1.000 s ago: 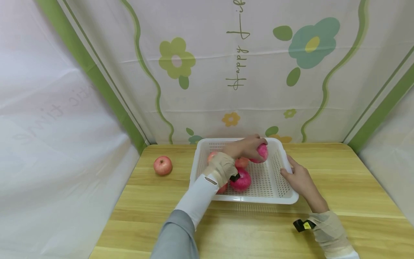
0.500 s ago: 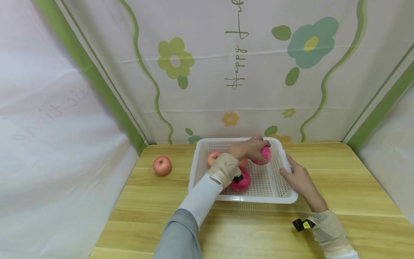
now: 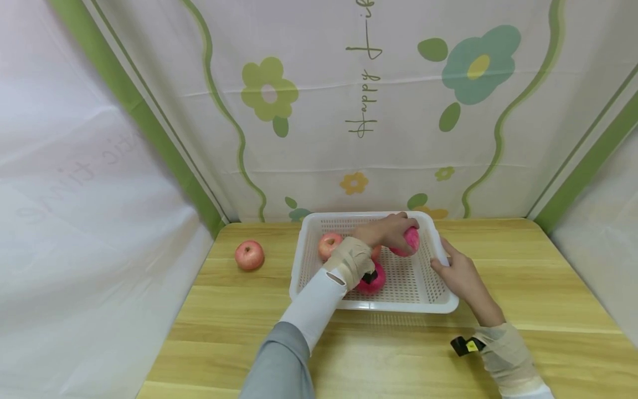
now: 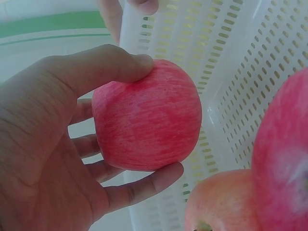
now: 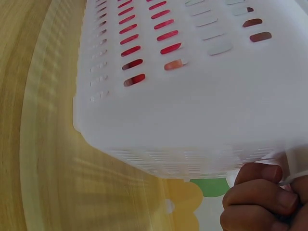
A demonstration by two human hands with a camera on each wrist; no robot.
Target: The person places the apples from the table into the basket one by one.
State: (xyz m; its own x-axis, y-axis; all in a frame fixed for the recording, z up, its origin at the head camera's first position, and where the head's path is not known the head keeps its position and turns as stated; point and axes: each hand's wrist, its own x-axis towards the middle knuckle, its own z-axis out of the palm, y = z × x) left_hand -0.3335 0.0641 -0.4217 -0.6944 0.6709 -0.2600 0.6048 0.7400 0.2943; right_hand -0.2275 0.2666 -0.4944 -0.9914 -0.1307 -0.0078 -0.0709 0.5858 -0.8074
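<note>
My left hand [image 3: 391, 230] holds a deep pink apple [image 3: 412, 239] at the back right inside the white perforated basket [image 3: 389, 306]. In the left wrist view, thumb and fingers curl round this streaked apple [image 4: 149, 118]; whether it touches the basket floor I cannot tell. My right hand [image 3: 461, 274] grips the basket's right rim, with curled fingers [image 5: 257, 195] under the edge in the right wrist view. Another deep pink apple [image 3: 376, 281] lies near the basket's front, partly behind my left wrist. Paler apples [image 3: 327, 244] lie towards the left, some hidden by the left arm.
One pale red apple [image 3: 249, 255] sits alone on the wooden table [image 3: 239, 332], left of the basket. A white cloth with printed flowers [image 3: 309, 138] hangs right behind the table's back edge. White sheets also hang at both sides.
My left hand has shifted slightly right with the deep pink apple, uncovering more of a paler apple at the left. The right hand stays on the rim.
</note>
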